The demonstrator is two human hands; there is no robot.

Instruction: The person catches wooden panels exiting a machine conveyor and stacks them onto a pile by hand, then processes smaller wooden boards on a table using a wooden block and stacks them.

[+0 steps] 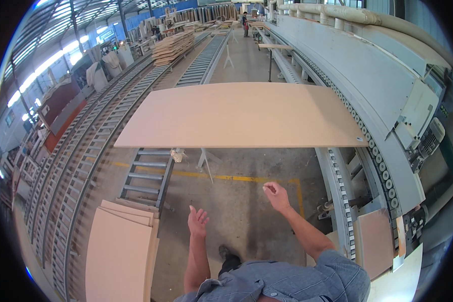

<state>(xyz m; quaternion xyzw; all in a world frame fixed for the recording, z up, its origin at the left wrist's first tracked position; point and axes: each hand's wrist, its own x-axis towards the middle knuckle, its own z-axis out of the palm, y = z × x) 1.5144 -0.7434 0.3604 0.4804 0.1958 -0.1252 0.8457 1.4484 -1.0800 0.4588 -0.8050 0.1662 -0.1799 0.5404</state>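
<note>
A large pale tan board (241, 116) lies flat ahead of me. Its right end rests at the chain track of the long machine, and its left part reaches over the roller conveyor. My left hand (198, 221) is held out over the floor with its fingers apart, holding nothing. Higher and to the right, my right hand (277, 196) has its fingers curled in, with nothing visible in them. Both hands are apart from the board, on my side of its near edge. A stack of similar boards (118, 246) sits low on my left.
A grey machine (347, 55) with a roller chain (382, 168) runs along the right. Roller conveyors (93, 161) line the left, with stacked boards (173, 48) farther off. A yellow line (226, 177) marks the floor. Another person (245, 24) stands far ahead.
</note>
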